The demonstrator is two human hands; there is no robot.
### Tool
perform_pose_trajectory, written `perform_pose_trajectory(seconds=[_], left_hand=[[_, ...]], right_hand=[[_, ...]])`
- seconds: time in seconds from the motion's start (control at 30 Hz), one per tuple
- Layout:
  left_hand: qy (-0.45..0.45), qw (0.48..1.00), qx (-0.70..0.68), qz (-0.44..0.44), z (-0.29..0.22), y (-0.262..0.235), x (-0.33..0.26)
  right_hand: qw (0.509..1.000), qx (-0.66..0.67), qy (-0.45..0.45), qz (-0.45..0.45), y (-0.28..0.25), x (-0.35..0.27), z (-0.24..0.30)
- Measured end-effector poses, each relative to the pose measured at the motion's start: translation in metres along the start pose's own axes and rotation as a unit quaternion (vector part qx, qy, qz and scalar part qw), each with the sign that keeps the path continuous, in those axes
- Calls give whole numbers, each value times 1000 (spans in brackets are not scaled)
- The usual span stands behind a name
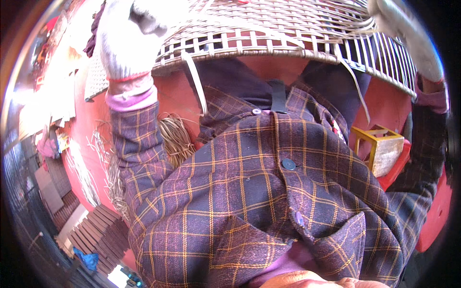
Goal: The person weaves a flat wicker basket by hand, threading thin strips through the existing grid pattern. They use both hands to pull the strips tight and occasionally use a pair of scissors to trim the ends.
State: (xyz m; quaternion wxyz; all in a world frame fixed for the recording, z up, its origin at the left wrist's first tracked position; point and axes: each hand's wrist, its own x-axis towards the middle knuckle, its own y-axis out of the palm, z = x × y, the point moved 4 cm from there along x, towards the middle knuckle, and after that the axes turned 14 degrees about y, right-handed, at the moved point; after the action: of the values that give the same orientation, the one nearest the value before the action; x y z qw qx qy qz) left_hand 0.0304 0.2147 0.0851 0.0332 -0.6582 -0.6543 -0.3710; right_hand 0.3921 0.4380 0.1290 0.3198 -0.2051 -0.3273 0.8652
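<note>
Both hands were up high, well apart from each other, each in a pale work glove. Left hand (127, 41) was curled into a fist at the near rim of the woven basket (269, 33), fingers wrapped tight round the rim strips, with a pink cuff showing under the glove. Right hand (408, 33) was out at the far right edge of that same basket, pressed along its rim; whether those fingers were closed round it could not be told, since the view bent and blurred there. That basket sat tilted across the top of the view, held above the lap, its open lattice of flat cane strips showing, and a loose strip (197, 84) dangled down from the rim just beside the left wrist. Below it filled the checked purple jacket (249, 192) with orange lines and dark buttons. Down on the red floor (96, 125) lay a bundle of thin cane (175, 137) beside the left sleeve, more scattered strands near it. Off to the right stood a small yellow wooden stool (379, 146), tipped at an angle.
</note>
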Motion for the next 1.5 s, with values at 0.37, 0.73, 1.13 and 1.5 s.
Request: perform_pose_trajectory(seconds=[0.37,0.73,1.13,1.5], left_hand=[[-31,794,-566,-220,-19,-99,-24],[-11,997,29,-65,-30,-95,-21],[-71,985,-131,-85,-8,-84,-24],[40,944,294,-141,-52,-105,-28]], right_hand=[[983,-137,-76,-97,35,-16,-34],[964,-181,41,-188,-31,-83,-44],[956,-189,61,-217,-27,-107,-58],[996,-58,-51,-50,70,3,22]])
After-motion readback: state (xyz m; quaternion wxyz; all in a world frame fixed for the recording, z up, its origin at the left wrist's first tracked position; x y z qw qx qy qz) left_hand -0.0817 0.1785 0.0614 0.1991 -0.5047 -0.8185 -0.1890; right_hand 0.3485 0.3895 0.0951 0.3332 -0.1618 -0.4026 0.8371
